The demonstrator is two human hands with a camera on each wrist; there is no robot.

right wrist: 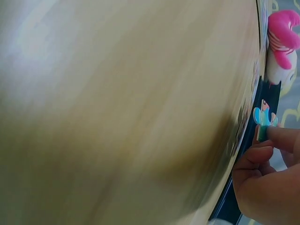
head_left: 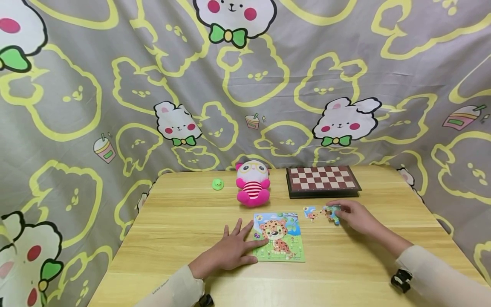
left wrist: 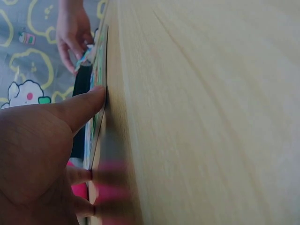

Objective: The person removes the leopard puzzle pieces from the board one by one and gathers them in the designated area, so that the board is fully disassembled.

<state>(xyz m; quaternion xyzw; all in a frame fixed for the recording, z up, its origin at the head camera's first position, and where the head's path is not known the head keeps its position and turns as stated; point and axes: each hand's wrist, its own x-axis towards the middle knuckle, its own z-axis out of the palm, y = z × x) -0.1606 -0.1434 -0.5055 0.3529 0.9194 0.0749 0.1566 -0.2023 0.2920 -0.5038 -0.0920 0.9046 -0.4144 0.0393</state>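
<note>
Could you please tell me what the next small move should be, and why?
I would probably lower the held puzzle piece beside the loose piece to compare their edges: the right hand pinches it above the table, the loose piece lies to its left in the head view, and the left hand already touches the leopard puzzle.

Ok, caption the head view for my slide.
Left hand touching a leopard puzzle, right hand pinching a puzzle piece, with a plush toy and checkered board behind.
</note>
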